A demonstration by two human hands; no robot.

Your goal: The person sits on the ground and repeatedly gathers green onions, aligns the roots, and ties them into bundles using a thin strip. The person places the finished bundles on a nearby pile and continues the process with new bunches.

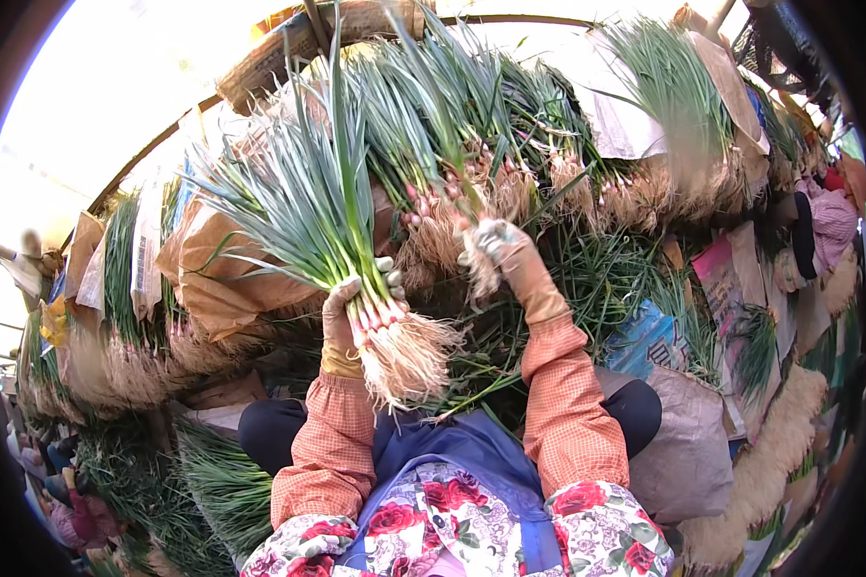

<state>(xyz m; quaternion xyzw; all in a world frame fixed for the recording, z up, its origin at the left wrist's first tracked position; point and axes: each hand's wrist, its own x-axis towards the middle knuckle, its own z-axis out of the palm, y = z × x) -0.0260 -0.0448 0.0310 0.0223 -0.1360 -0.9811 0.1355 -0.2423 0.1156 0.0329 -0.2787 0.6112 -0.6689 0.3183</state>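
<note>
My left hand (pixel 361 285), in a worn work glove, is closed around a bunch of green garlic plants (pixel 364 310). Their long leaves fan up and left, and the pinkish stem bases and pale roots hang below the fingers. To the right, my gloved right hand (pixel 496 241) grips a single green garlic plant (pixel 469 189) near its base, its leaves pointing up and its roots hanging by the fingers. Just behind both hands lies a row of more such plants (pixel 422 205), roots towards me.
Loose green leaves (pixel 599 281) lie beyond my knees. Brown paper sheets (pixel 224 267) cover parts of the row. A pale sack (pixel 682 447) is by my right knee, with a heap of plants (pixel 231 483) at my left. Other people (pixel 83 516) sit at the far left and right.
</note>
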